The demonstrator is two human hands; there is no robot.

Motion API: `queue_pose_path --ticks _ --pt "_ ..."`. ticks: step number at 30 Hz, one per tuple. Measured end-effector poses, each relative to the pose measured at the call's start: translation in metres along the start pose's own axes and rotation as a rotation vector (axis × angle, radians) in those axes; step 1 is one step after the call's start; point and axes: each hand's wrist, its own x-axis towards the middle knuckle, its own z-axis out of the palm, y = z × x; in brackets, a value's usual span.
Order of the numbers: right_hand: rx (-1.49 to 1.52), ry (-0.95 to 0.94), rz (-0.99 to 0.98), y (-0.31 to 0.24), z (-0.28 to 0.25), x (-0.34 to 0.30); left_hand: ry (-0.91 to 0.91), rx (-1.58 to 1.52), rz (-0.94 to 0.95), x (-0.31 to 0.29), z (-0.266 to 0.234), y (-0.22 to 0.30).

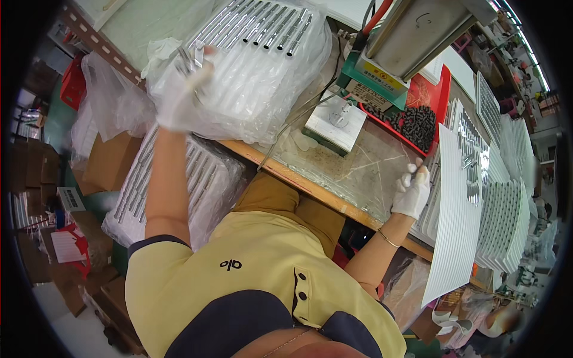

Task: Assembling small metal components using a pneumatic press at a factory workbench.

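Note:
My left hand [182, 98], in a white glove with bare fingertips, is raised over a plastic-wrapped stack of shiny metal tubes [262, 27]. Its fingers close round a short, shiny metal tube [199, 53], partly blurred by motion. My right hand [412, 192], gloved the same way, is at the right side of the workbench with its fingers curled. What they pinch, if anything, is too small to make out. Just beyond it, a red bin [444, 98] holds many small black plugs [418, 126]. A white ribbed sheet [449, 221] stands beside this hand.
A bench press with a metal cylinder [412, 36] and green frame rises at the back. Before it sits a metal block [336, 122]. Wrapped tubes [200, 173] are stacked below left. Cables [292, 122] cross the bench [370, 173]. Ribbed trays [501, 221] stand on the right.

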Motion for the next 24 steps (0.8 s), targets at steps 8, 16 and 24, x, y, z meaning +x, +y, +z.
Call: queue_pose_path --ticks 8,16,24 --pt "-1.203 0.077 -0.306 0.024 -0.035 0.062 -0.392 0.917 -0.5 0.047 -0.03 -0.21" --pt "-1.685 0.14 -0.222 0.002 0.008 0.095 -0.266 0.516 -0.502 0.053 -0.021 -0.222" --pt "-1.833 0.043 0.009 0.006 0.021 0.137 -0.163 -0.638 -0.484 -0.024 0.016 -0.031"
